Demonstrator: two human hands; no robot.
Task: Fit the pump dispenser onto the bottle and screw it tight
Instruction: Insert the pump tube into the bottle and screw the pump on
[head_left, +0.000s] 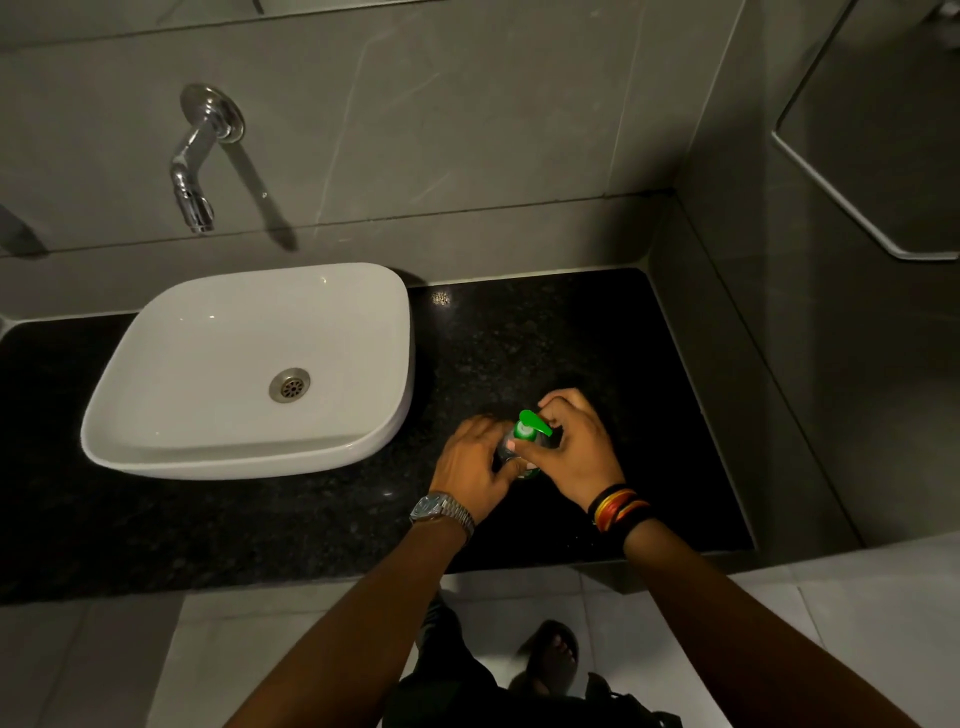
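A small bottle (506, 448) stands upright on the black granite counter (519, 338), mostly hidden by my hands. A green pump dispenser (531, 426) sits on top of it, its nozzle pointing to the right. My left hand (472, 460) wraps the bottle's body from the left. My right hand (574, 447) comes in from the right, with fingers around the green collar just below the pump head. The joint between collar and bottle neck is covered by my fingers.
A white basin (156, 415) rests on the counter to the left, under a chrome wall tap (195, 171). Grey tiled walls close the back and right side. The counter's front edge runs just below my wrists.
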